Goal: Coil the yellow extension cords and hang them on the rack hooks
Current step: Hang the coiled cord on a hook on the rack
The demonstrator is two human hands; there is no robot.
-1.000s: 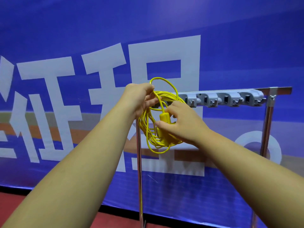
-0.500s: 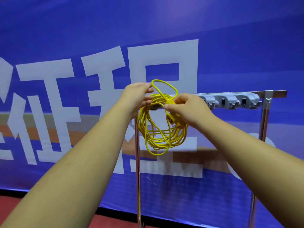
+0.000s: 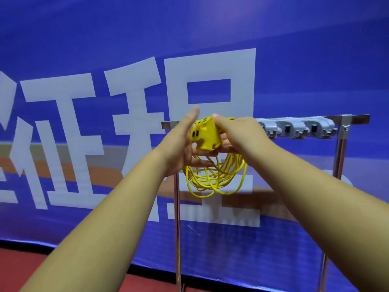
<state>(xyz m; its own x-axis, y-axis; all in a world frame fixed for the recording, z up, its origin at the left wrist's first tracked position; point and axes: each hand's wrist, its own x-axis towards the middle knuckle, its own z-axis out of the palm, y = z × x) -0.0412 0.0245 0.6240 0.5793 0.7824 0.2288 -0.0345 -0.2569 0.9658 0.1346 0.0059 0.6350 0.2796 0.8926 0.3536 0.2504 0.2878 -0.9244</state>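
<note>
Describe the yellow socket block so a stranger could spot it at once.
In front of the blue banner stands a metal rack with grey hooks. At its left end, the right hand grips the socket block, with the left hand open beside it. It is the chunky yellow cube with dark slots, sitting above the thin yellow cord loops.

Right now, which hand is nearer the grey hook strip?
Right. The right hand, gripping the yellow socket block, is beside the grey hook strip; the left hand is beyond that block, farther left.
</note>
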